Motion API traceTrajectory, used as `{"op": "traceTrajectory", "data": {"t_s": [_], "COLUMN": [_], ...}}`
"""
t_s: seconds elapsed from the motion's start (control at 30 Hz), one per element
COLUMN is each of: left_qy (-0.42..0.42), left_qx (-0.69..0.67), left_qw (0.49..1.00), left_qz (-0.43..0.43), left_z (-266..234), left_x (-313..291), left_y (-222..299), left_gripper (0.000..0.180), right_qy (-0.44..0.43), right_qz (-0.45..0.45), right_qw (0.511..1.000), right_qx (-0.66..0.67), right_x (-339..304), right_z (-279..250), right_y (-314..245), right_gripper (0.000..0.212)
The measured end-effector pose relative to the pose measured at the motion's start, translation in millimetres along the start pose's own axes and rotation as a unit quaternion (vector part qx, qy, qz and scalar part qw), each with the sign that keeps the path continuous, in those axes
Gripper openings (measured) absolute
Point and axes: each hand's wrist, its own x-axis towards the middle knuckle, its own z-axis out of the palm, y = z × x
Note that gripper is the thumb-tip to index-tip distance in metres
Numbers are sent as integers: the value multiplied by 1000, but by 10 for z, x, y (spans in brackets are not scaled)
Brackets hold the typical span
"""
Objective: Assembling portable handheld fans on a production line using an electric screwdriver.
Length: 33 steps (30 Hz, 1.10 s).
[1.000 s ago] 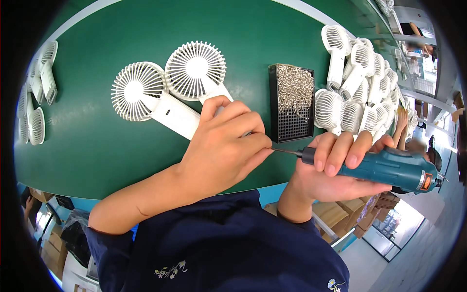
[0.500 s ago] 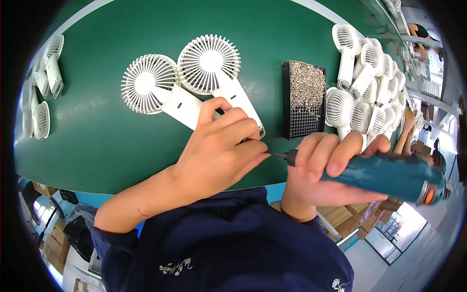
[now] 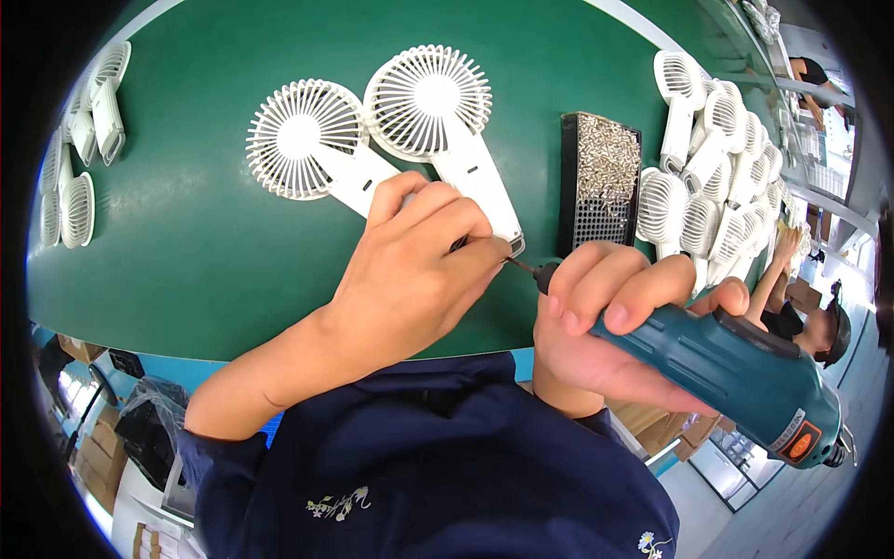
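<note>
My right hand point(image 3: 615, 321) is wrapped around a teal electric screwdriver point(image 3: 717, 368), its thin bit pointing up and left. The bit's tip meets the pinched fingertips of my left hand point(image 3: 419, 256); anything tiny between them is hidden. Under the left hand's curled fingers runs the handle of a white handheld fan point(image 3: 298, 137). A second white handheld fan point(image 3: 436, 95) lies beside it to the right, its handle end close to my left fingertips and the bit. Both fans lie on the green table point(image 3: 186, 298) with their round grilles away from me.
A black tray point(image 3: 567, 186) of small metal screws stands right of the fans. Beyond it is a heap of white handheld fans point(image 3: 722, 177). Several more fans point(image 3: 79, 210) lie at the far left. Another person point(image 3: 815, 321) is at the right edge.
The screwdriver's rear end has swung downward, so its bit slants up more steeply toward my left fingertips. The left hand keeps its pinch. The whole view has shifted slightly.
</note>
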Motion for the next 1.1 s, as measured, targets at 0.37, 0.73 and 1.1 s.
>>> {"op": "traceTrajectory", "data": {"t_s": [0.37, 0.73, 1.1], "left_qy": [30, 47, 98], "left_qx": [-11, -7, 3], "left_qw": [999, 998, 994], "left_qz": [15, 30, 52], "left_z": [27, 44, 88], "left_x": [-10, -44, -49], "left_y": [-41, -80, -76], "left_gripper": [29, 30, 29], "right_qy": [0, -43, -20], "right_qz": [-36, -20, 24], "right_qw": [999, 998, 1000], "right_qx": [-16, -52, -6], "right_x": [-6, 22, 65], "right_z": [27, 69, 49], "right_y": [126, 126, 80], "right_gripper": [66, 69, 66]}}
